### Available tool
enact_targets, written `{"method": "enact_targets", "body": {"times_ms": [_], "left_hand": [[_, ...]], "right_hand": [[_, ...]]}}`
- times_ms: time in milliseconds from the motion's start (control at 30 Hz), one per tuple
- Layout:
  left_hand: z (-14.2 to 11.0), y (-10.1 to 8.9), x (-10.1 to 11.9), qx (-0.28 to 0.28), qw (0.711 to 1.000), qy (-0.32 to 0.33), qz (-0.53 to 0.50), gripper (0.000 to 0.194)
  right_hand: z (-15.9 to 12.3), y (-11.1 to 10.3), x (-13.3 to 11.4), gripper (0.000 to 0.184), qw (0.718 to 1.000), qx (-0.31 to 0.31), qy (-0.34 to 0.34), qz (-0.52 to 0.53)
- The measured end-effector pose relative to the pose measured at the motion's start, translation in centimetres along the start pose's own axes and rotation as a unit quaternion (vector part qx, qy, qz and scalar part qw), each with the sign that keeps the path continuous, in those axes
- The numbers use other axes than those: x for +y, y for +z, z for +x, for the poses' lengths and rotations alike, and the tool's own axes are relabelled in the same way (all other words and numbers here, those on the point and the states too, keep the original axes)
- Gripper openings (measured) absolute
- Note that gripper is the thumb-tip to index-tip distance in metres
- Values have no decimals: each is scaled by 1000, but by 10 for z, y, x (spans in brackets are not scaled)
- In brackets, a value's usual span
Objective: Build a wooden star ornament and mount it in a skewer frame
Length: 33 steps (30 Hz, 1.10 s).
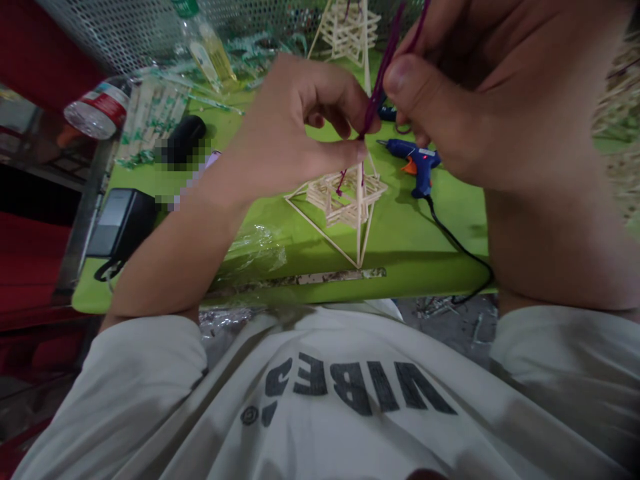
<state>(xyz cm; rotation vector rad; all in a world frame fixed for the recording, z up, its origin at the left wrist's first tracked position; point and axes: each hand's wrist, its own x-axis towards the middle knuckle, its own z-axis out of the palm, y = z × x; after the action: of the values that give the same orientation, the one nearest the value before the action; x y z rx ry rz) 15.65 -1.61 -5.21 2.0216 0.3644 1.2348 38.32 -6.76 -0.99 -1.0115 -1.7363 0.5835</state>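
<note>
Right hand (edge-cropped) and left hand pinch purple cord.

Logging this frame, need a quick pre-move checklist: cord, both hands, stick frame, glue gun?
1. Left hand pinches the purple cord: ok.
2. Right hand pinches the same cord higher up: ok.
3. Cord reaches the stick frame: ok; knot cannot tell.
4. Frame steady on the green table: cannot tell.
5. Glue gun lies apart from both hands: ok; its red light is on.
</note>
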Motion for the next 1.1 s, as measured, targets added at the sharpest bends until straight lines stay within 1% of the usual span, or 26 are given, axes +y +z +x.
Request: {"method": "enact_targets", "body": {"times_ms": [67,167,267,300,333,400,467,533,600,700,767,867,933,967,1033,1100], "left_hand": [[-1,-1,-1,-18,1000,0,9,21],[-3,1,-3,-4,1000,-2,-9,16],[-3,4,-4,24,1000,2,-6,10],[-3,5,-5,30,1000,5,3,13],[-3,6,-5,31,999,13,12,23],[-1,5,-7,30,999,34,23,45],[1,3,-9,19,997,63,26,57],[3,1,-11,10,996,80,25,56],[3,-1,-11,2,996,80,24,52],[1,0,-7,-1,999,48,25,56],[-1,2,-4,5,1000,19,14,63],[-4,6,-1,22,1000,8,-7,64],[-5,7,0,31,999,5,-17,61],[-5,8,0,32,999,2,-20,56],[-5,7,0,28,999,-7,-23,38],[-4,6,1,21,999,-21,-15,20]], "right_hand": [[-2,-8,3,27,998,-1,-37,-44],[-2,-14,6,23,994,-43,-68,-73],[0,-16,10,35,989,-94,-109,-36],[0,-16,10,37,988,-106,-108,-34],[-1,-15,10,35,987,-115,-98,-48],[-2,-15,10,27,985,-113,-91,-89],[-2,-14,10,25,982,-98,-117,-116],[-1,-12,10,26,979,-92,-131,-125],[0,-12,10,35,979,-95,-117,-136],[1,-11,10,47,979,-91,-103,-147],[1,-9,10,48,980,-82,-100,-152],[0,-6,8,48,982,-66,-98,-146],[0,-4,5,46,985,-63,-83,-139],[0,-4,4,45,985,-68,-72,-139],[0,-2,1,50,986,-67,-66,-135],[0,1,-2,60,987,-50,-73,-131]]}}
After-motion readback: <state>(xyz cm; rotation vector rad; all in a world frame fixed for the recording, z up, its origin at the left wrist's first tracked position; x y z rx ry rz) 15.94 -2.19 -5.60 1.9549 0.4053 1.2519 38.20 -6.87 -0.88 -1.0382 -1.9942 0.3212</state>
